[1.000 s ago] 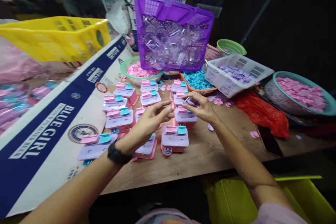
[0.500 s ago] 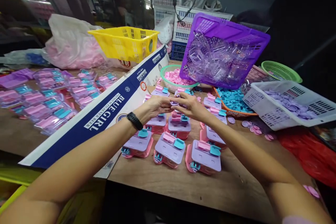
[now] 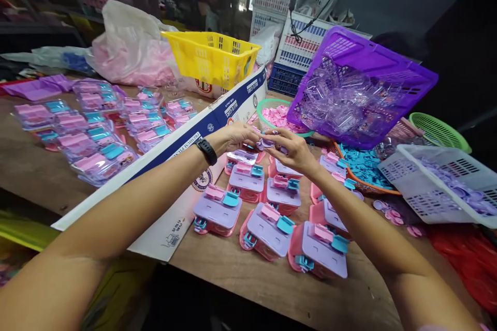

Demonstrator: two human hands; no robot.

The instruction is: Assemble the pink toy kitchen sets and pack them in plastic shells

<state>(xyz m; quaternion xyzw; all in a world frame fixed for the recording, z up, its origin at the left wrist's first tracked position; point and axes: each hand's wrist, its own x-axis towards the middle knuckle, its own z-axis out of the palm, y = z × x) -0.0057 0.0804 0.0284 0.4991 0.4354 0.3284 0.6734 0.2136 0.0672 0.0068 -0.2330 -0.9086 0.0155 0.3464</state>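
Observation:
My left hand (image 3: 239,137), below a black wristband (image 3: 206,151), reaches over the far rows of toys. My right hand (image 3: 292,151) meets it from the other side. Pinched between the fingertips of both is a small purple plastic piece (image 3: 266,143), its shape largely covered. Underneath and nearer stand several pink box-like toys with purple lids, such as one lid (image 3: 217,212) and another lid (image 3: 267,230). Each of these lids carries a pink flap (image 3: 271,212) and a blue flap (image 3: 285,224). My hands hide some of the toys behind them.
A long cardboard sheet (image 3: 186,152) divides the table, with clear-packed toys (image 3: 103,158) at left. Behind stand a yellow basket (image 3: 212,59), a green-rimmed bowl of pink parts (image 3: 279,115) and a tilted purple basket (image 3: 411,75). Blue parts (image 3: 365,165) and a white basket (image 3: 404,181) lie right.
The view has turned, so the table's contents appear shifted to the right. Both hands stay together over the toys, still pinching the small purple piece.

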